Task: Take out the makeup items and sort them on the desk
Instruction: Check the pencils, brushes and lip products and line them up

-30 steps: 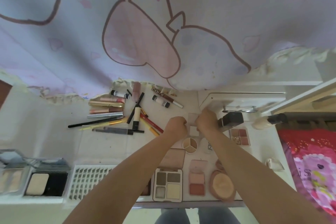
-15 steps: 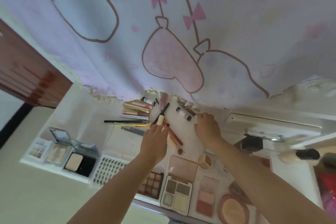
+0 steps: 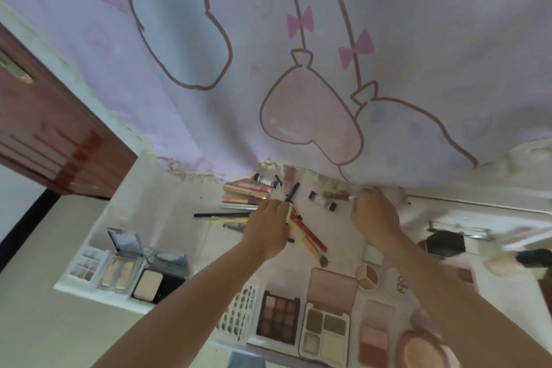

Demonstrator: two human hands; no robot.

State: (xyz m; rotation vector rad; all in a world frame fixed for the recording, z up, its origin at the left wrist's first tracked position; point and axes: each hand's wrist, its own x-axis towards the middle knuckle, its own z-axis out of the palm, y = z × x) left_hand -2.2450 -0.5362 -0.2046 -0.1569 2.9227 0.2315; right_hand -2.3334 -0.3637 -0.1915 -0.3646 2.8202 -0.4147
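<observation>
To group the sticks on the bench (image 3: 167, 209), left hand (image 3: 267, 228) grips a pencil (image 3: 310, 233); right hand (image 3: 375, 218) pinches a tube (image 3: 336, 196).

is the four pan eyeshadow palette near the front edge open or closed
Open: the four-pan palette shows its pans, and its pink lid lies flipped back flat on the desk.

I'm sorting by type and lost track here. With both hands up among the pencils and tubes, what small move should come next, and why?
Probably lift the cream-capped stick that the left hand is holding and lay it parallel beside the gold and pink tubes. It lies crossed over the red pencils, while those tubes already sit in a neat row. What the right hand holds is unclear.
</observation>
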